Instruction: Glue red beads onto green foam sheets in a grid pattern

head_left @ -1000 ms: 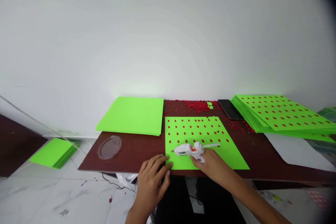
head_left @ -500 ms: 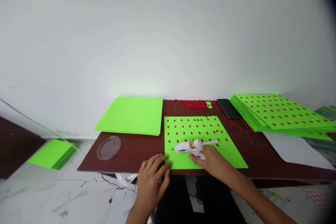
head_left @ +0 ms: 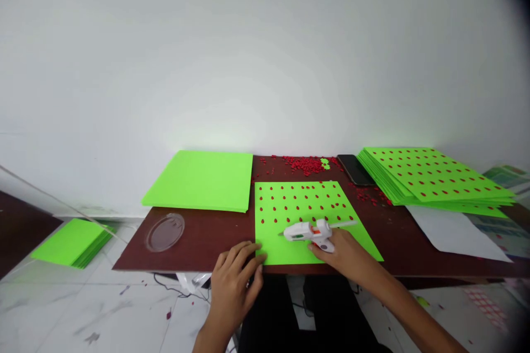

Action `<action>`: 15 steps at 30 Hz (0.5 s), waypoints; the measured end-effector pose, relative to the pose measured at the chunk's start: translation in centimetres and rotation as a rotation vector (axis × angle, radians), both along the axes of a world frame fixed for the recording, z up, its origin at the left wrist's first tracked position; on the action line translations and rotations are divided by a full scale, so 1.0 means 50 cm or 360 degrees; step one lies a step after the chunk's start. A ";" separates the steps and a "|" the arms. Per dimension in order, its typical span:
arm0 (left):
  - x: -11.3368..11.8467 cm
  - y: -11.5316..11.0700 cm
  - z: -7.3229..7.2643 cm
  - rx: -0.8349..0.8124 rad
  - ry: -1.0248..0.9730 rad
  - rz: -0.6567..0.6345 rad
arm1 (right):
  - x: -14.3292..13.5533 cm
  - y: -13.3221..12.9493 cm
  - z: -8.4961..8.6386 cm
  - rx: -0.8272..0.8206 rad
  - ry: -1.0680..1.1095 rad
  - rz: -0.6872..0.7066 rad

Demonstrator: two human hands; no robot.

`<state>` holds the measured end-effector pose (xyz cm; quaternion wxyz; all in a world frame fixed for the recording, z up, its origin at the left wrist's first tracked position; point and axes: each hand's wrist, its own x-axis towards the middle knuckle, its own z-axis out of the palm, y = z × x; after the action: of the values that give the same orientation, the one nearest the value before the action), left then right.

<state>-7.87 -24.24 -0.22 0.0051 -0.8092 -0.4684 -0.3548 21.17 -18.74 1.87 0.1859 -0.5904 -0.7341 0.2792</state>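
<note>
Nearest, the left hand (head_left: 236, 278) lay at the near left corner of the green sheet (head_left: 285, 253), fingers loosely spread, fingertips on that corner, gripping nothing. Over the sheet's near part, the right hand (head_left: 342, 253) was wrapped round the handle of a white glue gun (head_left: 304, 231), its nozzle pointing left above bare green; whether the tip touched could not be told. The sheet lay flat on the brown table (head_left: 215, 237), with rows of red pieces (head_left: 295, 197) across its far part.

The step in hand looked like putting glue in front of the nearest row, though no dab could be made out. The next move seemed to call for steady spacing in line with that row, the sheet kept from sliding.

Left of the sheet was a clear round lid (head_left: 165, 232); beyond its far edge, loose red bits (head_left: 304, 165) and, farther right, a phone (head_left: 356, 170).
</note>
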 end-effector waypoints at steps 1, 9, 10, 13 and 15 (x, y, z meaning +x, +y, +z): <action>0.000 0.000 0.000 0.0002 0.0004 0.0000 | 0.006 0.001 0.000 0.0001 -0.0010 -0.0005; 0.000 0.001 -0.002 0.0012 0.0040 0.0009 | 0.008 -0.001 -0.020 0.0015 0.0042 0.0068; 0.000 0.001 -0.001 0.0009 0.0040 0.0007 | 0.007 -0.001 -0.022 0.0023 0.0028 0.0067; 0.000 0.000 -0.002 -0.0002 0.0027 0.0014 | 0.008 0.001 -0.028 0.0035 -0.0046 0.0072; 0.000 0.000 -0.003 -0.0005 0.0016 0.0017 | 0.008 0.003 -0.030 0.0036 -0.0085 0.0077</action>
<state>-7.86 -24.25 -0.35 0.0082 -0.8084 -0.4733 -0.3500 21.57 -18.60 0.36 0.1659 -0.5776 -0.7560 0.2594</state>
